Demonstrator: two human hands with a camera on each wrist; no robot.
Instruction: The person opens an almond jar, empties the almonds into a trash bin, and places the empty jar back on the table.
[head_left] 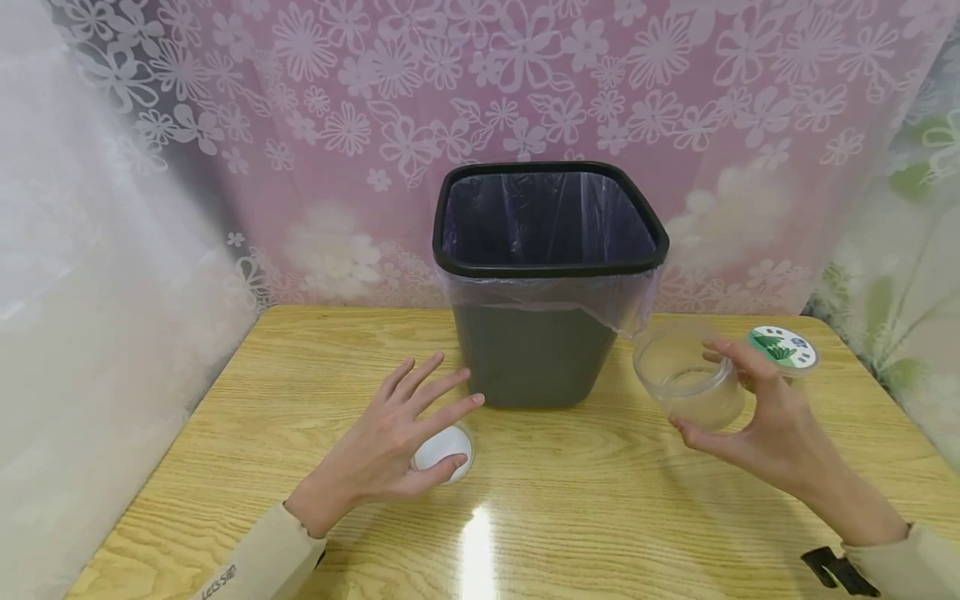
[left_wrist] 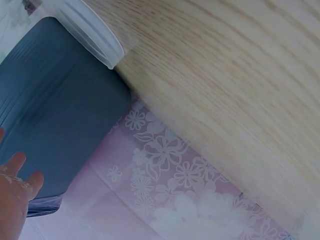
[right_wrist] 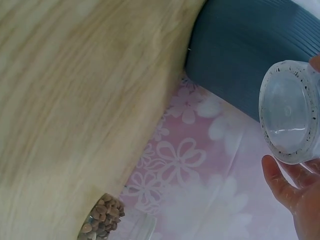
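My right hand point(head_left: 780, 425) grips a clear plastic jar point(head_left: 686, 383) between thumb and fingers, off the table to the right of the bin. The jar is tilted, its wide mouth facing up and left. In the right wrist view, dark specks dot the bottom of this jar point(right_wrist: 287, 110). With fingers spread, my left hand point(head_left: 393, 433) is over a small round white thing with a clear rim point(head_left: 450, 446), partly hidden by the thumb; whether they touch I cannot tell. A grey bin point(head_left: 536, 354) with a black rim and thin purplish liner stands between the hands.
Behind my right hand stands a jar with a green and white lid point(head_left: 783, 346); the right wrist view shows brown pebbles point(right_wrist: 104, 217) in it. A flowered pink curtain point(head_left: 337, 167) hangs behind the wooden table point(head_left: 300, 367). Pale sheets flank both sides.
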